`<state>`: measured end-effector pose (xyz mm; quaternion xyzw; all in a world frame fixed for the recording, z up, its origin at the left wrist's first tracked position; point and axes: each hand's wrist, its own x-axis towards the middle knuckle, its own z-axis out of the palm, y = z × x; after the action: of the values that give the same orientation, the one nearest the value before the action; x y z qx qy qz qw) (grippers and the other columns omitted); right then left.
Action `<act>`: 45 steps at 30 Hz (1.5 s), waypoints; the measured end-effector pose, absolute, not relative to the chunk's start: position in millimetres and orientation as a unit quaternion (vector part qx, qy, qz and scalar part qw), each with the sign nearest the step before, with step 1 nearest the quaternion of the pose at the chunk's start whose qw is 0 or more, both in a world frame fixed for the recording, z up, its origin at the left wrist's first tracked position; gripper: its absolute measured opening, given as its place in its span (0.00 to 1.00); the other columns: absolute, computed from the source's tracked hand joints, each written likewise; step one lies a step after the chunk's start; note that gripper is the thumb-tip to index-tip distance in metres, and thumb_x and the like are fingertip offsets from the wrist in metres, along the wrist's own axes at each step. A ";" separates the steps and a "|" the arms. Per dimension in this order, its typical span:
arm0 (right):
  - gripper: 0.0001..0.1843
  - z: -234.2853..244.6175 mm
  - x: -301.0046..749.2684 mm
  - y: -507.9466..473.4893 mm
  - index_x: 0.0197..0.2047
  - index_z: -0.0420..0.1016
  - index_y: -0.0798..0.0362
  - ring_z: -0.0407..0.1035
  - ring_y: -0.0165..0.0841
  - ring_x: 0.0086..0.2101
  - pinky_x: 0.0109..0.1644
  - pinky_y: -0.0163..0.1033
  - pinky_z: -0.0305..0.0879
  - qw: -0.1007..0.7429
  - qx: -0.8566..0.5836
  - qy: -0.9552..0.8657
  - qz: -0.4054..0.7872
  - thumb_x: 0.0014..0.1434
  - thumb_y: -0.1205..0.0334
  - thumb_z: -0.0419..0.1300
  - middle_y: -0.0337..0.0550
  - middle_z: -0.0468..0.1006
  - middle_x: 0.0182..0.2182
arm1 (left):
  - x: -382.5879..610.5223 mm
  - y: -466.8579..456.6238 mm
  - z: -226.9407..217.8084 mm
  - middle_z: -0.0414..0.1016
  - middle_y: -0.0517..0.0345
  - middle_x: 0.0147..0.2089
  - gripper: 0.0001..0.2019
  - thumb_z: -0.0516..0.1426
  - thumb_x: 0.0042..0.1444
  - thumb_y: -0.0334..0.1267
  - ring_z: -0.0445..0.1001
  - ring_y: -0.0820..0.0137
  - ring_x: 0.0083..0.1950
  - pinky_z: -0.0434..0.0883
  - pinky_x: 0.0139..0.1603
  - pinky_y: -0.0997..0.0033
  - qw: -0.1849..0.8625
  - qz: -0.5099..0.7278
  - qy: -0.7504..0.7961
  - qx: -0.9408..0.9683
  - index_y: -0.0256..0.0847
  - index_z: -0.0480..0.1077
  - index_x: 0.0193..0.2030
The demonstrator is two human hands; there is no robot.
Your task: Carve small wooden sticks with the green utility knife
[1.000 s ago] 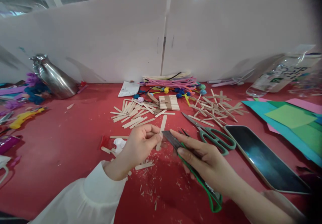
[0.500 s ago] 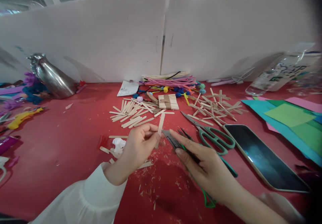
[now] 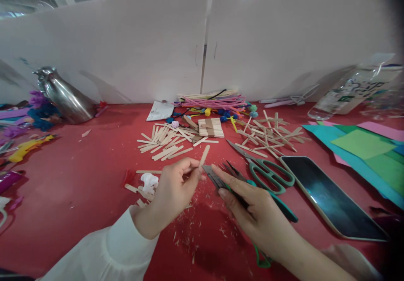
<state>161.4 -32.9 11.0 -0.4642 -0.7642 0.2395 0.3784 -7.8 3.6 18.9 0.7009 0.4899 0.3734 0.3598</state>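
Between the thumb and fingers of my left hand point(image 3: 178, 184) is a wooden craft stick point(image 3: 204, 155), tilted with its rounded end up. My right hand point(image 3: 249, 205) grips a utility knife point(image 3: 215, 179), its blade tip beside the stick; I cannot tell whether it touches. Fine wood shavings point(image 3: 195, 226) lie scattered on the red table below both hands. Left of my left hand, a crumpled white tissue point(image 3: 149, 183) rests among a few sticks. Green-handled scissors point(image 3: 271, 175) lie beyond my right hand, and pliers with a teal handle point(image 3: 285, 207) are partly hidden behind it.
Craft sticks point(image 3: 164, 140) spread across the middle, with a banded bundle point(image 3: 211, 128) and thin sticks point(image 3: 268, 133) nearby. A phone point(image 3: 331, 196) and coloured paper point(image 3: 362, 146) lie right. A steel jug point(image 3: 67, 97) and plastic bottle point(image 3: 334, 91) stand before the white partition point(image 3: 126, 49).
The craft stick has tilted further to the right and its top sits slightly lower. The knife has shifted slightly left and down. Both hands keep their hold.
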 end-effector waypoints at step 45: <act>0.22 6.0 167.3 -34.3 0.58 0.65 0.54 0.69 0.35 0.49 0.45 0.35 0.72 0.404 -0.465 -0.762 0.202 0.60 0.67 0.50 0.45 0.74 0.50 | -6.3 4.4 27.5 0.66 0.63 0.20 0.07 0.54 0.54 0.37 0.63 0.78 0.22 0.62 0.25 0.78 0.502 0.408 0.451 0.615 0.36 0.67 0.30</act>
<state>167.3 -34.3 6.0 -0.4648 -0.7616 0.2017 0.4040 -6.3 4.4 27.5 0.6151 0.4514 0.4078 0.5016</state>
